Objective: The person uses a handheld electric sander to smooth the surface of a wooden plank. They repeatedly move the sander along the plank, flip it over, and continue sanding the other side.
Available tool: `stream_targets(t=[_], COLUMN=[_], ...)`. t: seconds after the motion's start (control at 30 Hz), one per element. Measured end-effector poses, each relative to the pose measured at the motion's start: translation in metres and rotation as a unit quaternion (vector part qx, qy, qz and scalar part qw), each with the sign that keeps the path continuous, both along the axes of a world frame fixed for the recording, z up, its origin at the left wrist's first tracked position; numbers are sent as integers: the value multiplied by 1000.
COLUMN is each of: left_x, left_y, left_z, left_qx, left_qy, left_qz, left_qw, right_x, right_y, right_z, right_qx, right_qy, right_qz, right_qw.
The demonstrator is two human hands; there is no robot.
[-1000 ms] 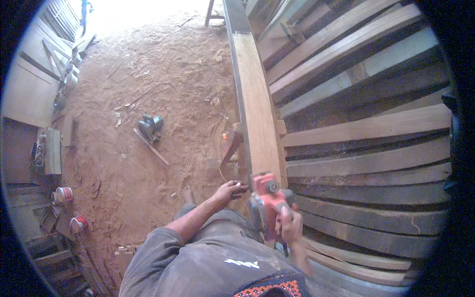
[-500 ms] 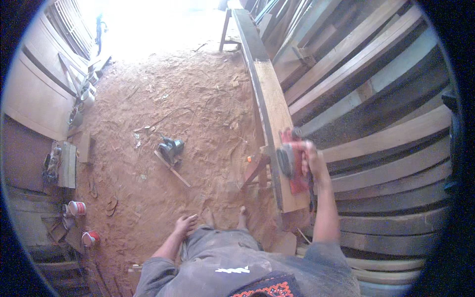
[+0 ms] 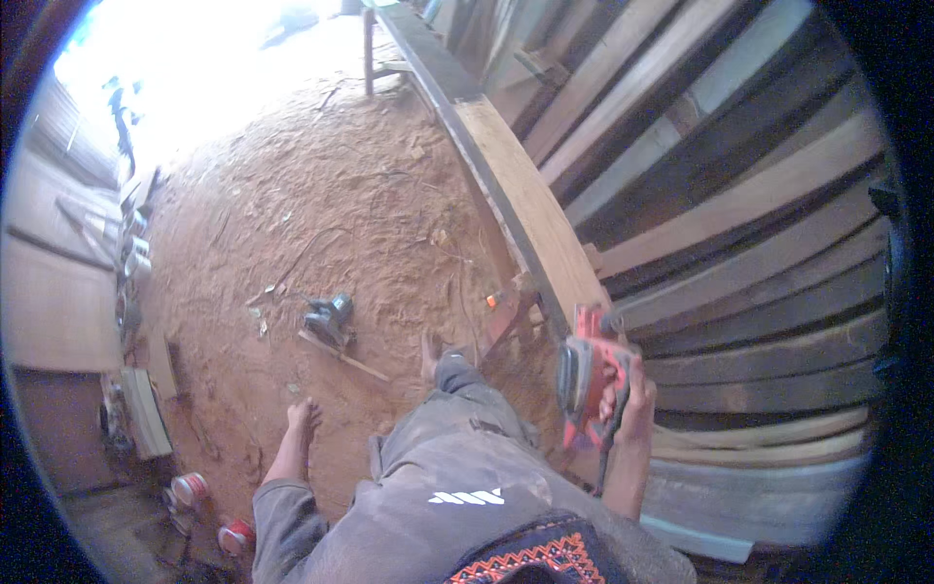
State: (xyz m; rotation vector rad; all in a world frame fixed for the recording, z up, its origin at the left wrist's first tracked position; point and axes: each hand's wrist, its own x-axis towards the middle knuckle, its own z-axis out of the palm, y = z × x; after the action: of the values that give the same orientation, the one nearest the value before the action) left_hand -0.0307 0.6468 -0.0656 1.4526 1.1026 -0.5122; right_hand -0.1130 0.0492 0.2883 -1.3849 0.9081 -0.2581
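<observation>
My right hand (image 3: 632, 397) is wrapped round the handle of a red and black electric hand planer (image 3: 592, 375). The planer is at the near end of a long plank (image 3: 530, 190), covering that end; whether its base still touches the wood I cannot tell. A pale, bare wood surface shows on the plank's near stretch, while the far part is dark. From the planer's handle a dark cord (image 3: 605, 462) runs down beside my forearm. Away to the left, my left hand (image 3: 304, 417) hangs over the dirt floor with nothing in it, its fingers loosely apart.
A wooden trestle (image 3: 513, 304) supports the plank. Many boards (image 3: 749, 263) lean along the right side. On the dirt floor (image 3: 379, 224) sits a dark power tool (image 3: 329, 317) beside a thin wood strip (image 3: 345, 357). Buckets (image 3: 190, 489) and panels (image 3: 63, 316) line the left.
My right hand has drawn the planer back toward me, to the plank's near end. My left hand has swung outward to the left. The whole view has turned and shifted.
</observation>
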Motion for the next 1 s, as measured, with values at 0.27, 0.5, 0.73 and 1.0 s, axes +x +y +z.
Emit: stream_targets(t=[0.27,0.5,0.73,1.0], left_x=[266,319,427,680], left_y=[-123,-77,-33,-92], left_z=[95,48,20,49], left_qx=[-92,-137,-39,-62], left_qy=[-274,-46,78,-125], left_qz=[-213,-200,-299,-405], left_qw=[933,969,950,903], right_x=[171,272,289,291], right_y=[25,53,78,128], right_z=[-4,-15,13,42], right_qx=[-49,-144,-188,-29], right_qy=[-56,-125,-88,-59], right_qz=[100,89,7,-264], right_qw=[992,978,978,962])
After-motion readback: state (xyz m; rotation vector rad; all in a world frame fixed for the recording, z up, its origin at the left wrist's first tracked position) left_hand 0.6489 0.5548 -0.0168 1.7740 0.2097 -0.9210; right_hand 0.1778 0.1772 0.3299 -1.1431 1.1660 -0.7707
